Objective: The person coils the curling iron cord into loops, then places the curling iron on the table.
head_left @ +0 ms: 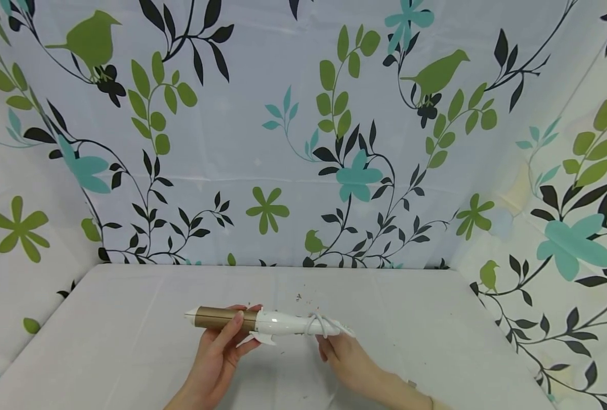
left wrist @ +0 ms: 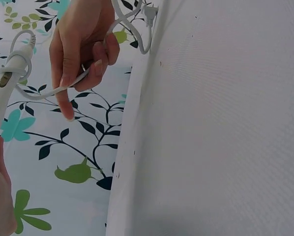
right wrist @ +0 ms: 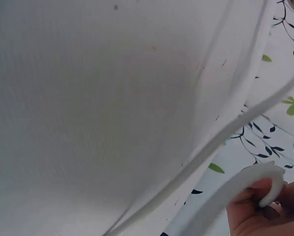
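Note:
Above the white table, a curling iron [head_left: 285,324] lies level, with a gold barrel [head_left: 216,318] and a white handle. My left hand [head_left: 221,350] grips it around the barrel, thumb on top. White cord [head_left: 320,324] is looped around the handle's tail end, also visible in the left wrist view on the handle [left wrist: 7,81]. At that end, my right hand [head_left: 347,359] pinches the cord between thumb and fingers. In the left wrist view, the right hand [left wrist: 83,49] has a loose length of cord [left wrist: 44,95] running from it to the handle.
The cord's white plug [left wrist: 149,14] hangs beside the right hand. Small dark specks [head_left: 298,297] dot the white tabletop [head_left: 144,341]. A curtain [head_left: 262,114] printed with leaves, birds and flowers stands behind the table and along both sides.

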{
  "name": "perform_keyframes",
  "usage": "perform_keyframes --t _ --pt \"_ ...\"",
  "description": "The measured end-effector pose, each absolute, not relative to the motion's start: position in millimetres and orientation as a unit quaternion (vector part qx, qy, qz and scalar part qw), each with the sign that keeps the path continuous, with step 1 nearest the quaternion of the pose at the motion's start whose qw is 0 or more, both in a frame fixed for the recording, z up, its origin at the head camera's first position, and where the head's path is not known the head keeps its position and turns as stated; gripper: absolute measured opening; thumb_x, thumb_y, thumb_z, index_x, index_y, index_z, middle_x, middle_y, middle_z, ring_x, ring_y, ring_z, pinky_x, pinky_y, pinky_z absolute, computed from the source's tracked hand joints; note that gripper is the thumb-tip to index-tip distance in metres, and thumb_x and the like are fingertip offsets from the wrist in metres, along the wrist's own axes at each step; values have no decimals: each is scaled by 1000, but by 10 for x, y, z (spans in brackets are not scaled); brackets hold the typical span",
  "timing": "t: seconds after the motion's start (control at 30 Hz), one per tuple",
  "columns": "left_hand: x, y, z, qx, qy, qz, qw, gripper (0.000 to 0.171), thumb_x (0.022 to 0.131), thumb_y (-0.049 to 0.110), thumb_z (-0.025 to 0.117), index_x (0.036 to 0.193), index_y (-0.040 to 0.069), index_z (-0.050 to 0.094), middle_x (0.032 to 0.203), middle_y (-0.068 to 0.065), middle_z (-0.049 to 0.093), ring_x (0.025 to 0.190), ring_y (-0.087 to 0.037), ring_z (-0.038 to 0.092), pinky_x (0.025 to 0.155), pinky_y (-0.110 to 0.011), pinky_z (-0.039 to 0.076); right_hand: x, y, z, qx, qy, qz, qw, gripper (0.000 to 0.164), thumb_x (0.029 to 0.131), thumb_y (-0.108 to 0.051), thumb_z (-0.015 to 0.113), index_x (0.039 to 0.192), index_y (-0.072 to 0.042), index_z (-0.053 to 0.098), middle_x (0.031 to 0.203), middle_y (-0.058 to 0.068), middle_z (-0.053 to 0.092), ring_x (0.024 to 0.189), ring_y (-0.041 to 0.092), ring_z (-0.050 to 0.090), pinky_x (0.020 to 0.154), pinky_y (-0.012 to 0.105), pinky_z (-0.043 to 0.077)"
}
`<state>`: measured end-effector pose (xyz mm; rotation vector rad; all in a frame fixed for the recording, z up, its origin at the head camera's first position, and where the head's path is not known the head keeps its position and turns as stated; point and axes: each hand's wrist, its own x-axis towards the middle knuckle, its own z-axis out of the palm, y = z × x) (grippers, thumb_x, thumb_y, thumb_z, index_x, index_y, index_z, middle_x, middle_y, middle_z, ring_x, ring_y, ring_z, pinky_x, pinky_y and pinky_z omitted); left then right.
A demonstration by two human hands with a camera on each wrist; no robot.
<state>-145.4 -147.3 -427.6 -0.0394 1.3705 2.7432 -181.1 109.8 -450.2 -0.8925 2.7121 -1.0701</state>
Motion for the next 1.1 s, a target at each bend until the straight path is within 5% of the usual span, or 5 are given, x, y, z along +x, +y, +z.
perform_keyframes --t 0.17,0.3,0.47,0.67,1.1 --pt "-1456 -1480 -4279 -5 447 894 31 15 99 17 48 113 12 47 121 -5 63 114 -23 58 87 -36 53 -1792 1056 -4550 -287 897 -327 81 31 103 -20 35 80 -11 53 63 -13 44 53 -1 34 45 15 36" --pt "-1459 -1482 -4279 -3 444 895 36 16 99 17 49 113 12 46 121 -5 63 115 -23 58 88 -36 53 -1742 1044 -4580 -284 900 -317 95 23 102 -18 37 104 -5 56 66 -14 46 54 -1 37 46 15 39" --pt "-1461 -1482 -4288 9 436 899 32 14 99 15 47 113 12 47 123 -6 62 116 -23 57 90 -37 51 -1663 1042 -4591 -289 907 -290 98 42 101 -16 42 138 3 38 73 -12 55 60 -2 47 54 15 46" --pt "-1461 -1484 -4288 14 435 900 27 14 99 14 47 113 12 48 123 -6 61 116 -24 57 91 -39 51 -1568 1007 -4559 -326 912 -241 59 41 98 -13 47 136 3 42 123 14 61 99 12 64 82 28 56" --pt "-1461 -1481 -4294 14 437 899 32 15 99 15 48 114 13 47 124 -6 61 117 -23 57 90 -39 50 -1419 989 -4571 -324 916 -223 81 42 97 -18 52 132 5 45 113 13 66 100 17 65 81 28 56"
